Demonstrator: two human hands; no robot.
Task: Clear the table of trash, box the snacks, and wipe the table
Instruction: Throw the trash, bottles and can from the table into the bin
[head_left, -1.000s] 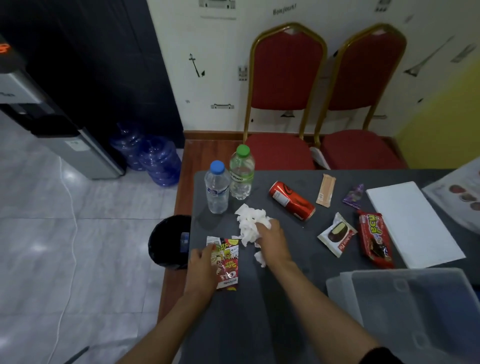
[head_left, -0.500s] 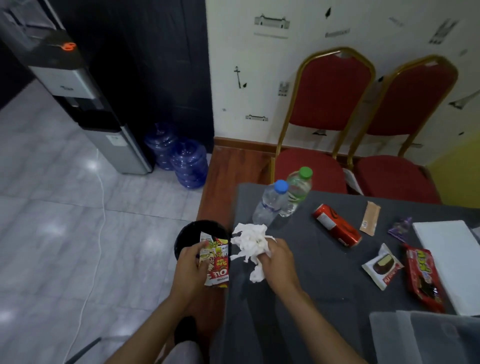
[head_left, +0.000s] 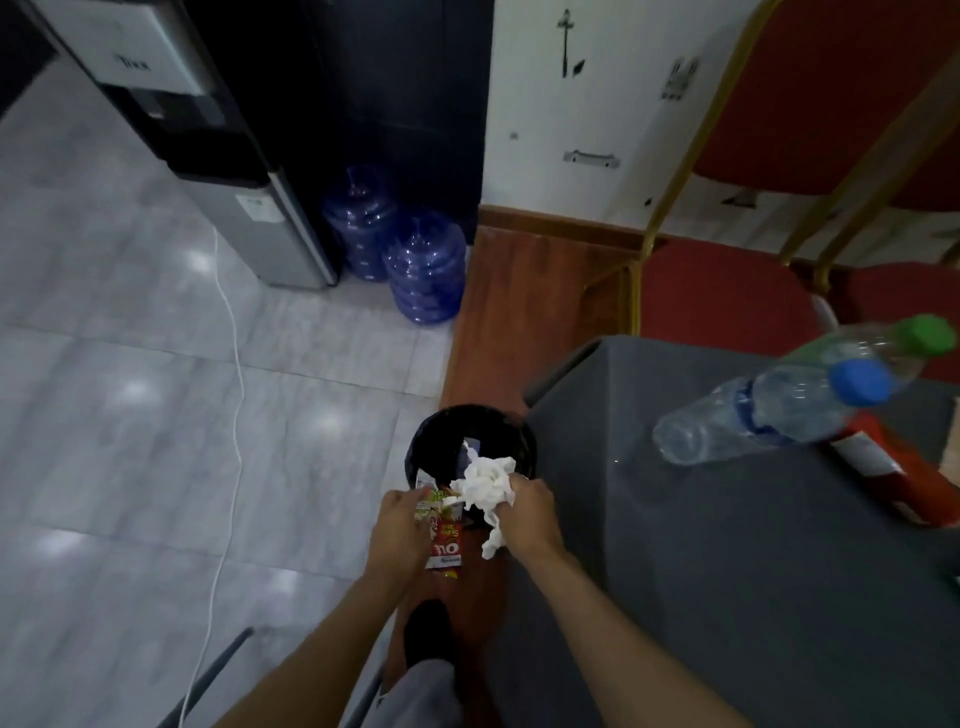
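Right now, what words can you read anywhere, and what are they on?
"OLE", seen upside down: red snack wrapper in the left hand.
Water dispenser panel: a short word, too blurred.
Blue-capped bottle label: too blurred.
Red can: unreadable.
Wall stickers: too small.

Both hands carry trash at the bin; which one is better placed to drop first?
Right, probably. The right hand holds the tissue directly over the bin opening. The left hand grips the wrapper at the near rim, and most of it hangs outside.
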